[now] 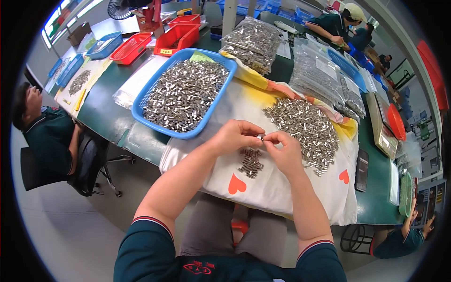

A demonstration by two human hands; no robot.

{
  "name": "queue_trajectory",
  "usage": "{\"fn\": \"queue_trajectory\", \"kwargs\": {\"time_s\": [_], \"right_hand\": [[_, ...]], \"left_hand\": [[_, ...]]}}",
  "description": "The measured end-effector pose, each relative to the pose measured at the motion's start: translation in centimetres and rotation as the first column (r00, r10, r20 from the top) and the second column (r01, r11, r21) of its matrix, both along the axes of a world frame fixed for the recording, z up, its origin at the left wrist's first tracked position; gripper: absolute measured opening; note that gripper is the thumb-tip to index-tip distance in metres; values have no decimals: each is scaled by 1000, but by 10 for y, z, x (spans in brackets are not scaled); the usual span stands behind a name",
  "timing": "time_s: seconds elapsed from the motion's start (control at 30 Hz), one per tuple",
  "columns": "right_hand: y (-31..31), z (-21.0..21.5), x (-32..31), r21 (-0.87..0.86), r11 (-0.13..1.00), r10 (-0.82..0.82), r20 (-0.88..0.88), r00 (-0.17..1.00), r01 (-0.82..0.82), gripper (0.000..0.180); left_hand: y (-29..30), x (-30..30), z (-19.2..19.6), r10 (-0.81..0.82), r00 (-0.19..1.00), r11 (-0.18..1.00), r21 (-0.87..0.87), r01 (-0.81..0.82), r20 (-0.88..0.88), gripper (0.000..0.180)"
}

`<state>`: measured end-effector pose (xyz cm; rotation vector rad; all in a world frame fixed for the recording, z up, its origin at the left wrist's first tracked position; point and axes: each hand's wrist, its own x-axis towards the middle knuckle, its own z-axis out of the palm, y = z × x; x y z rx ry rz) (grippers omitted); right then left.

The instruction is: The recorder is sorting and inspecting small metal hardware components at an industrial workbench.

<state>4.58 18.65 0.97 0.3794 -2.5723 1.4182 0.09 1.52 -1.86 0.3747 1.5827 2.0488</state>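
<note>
Both hands meet over a white cloth [300,197] printed with orange hearts. Between the thumb and fingers of my left hand [236,136] is a small metal cylinder [260,137]. My right hand [285,150] pinches at the same spot; whether it grips that cylinder or another tiny part is hidden by the fingertips. Just below the hands lies a small pile of metal cylinders [251,163]. A far larger heap of shiny metal cylinders [307,134] spreads to the right. At the left, a blue plastic basket [136,111] is filled with similar pieces.
Behind the cloth stand a clear bag of metal parts [253,42] and more flat bags [317,70]. Red bins [177,38] sit beyond the basket. A scale [381,124] and a dark flat device [361,170] lie at right. A co-worker sits at left [49,136]; others work farther off.
</note>
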Motion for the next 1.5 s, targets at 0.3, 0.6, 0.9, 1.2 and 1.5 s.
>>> {"fn": "queue_trajectory", "kwargs": {"time_s": [0.3, 0.6, 0.9, 1.2, 1.5], "right_hand": [[1, 2, 0, 117, 993, 13, -65, 998, -6, 7], [30, 2, -15, 1, 984, -179, 22, 984, 179, 12], [21, -26, -36, 494, 791, -165, -394, 904, 360, 4], [24, -20, -28, 572, 749, -150, -344, 927, 334, 5], [3, 3, -5, -144, 989, 39, 80, 996, -27, 7]], "left_hand": [[1, -3, -4, 12, 999, 999, -35, -13, -35, 28], [5, -1, 8, -60, 994, 991, -127, 49, -88, 28], [0, 4, 6, -48, 996, 982, -186, 34, -75, 28], [1, 1, 10, -45, 996, 979, -201, 28, -82, 27], [-1, 0, 9, -10, 1000, 999, 32, 9, 27, 31]]}}
